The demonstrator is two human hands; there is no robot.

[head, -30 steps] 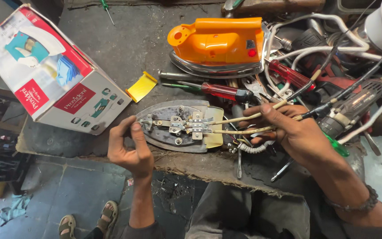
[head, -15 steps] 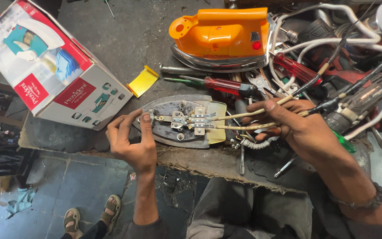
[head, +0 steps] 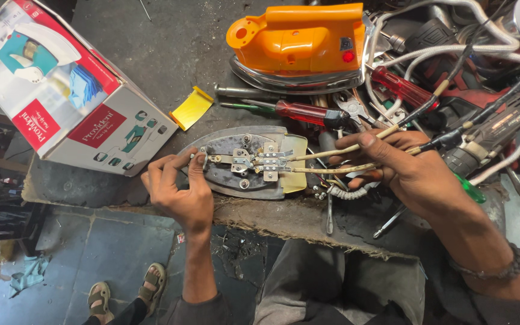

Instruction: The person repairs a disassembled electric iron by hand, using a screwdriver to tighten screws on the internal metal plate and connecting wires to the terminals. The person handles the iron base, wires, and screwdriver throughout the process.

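While it lay flat: soleplate [head: 245, 171] on bench [head: 170, 54], long axis left-right, tip pointing left.
Left hand [head: 179, 189]: fingertips pinched at tip.
Right hand [head: 413, 171]: closed around two wires [head: 326, 161].

right hand [head: 413, 171] hides wire ends; box [head: 61, 90] cut off at left edge.

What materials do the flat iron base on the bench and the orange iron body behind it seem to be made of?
Iron base: probably metal, dull grey, scuffed, with small screwed parts on top.
Orange iron body: likely moulded plastic, glossy with soft highlights; the plate under it looks like polished metal.
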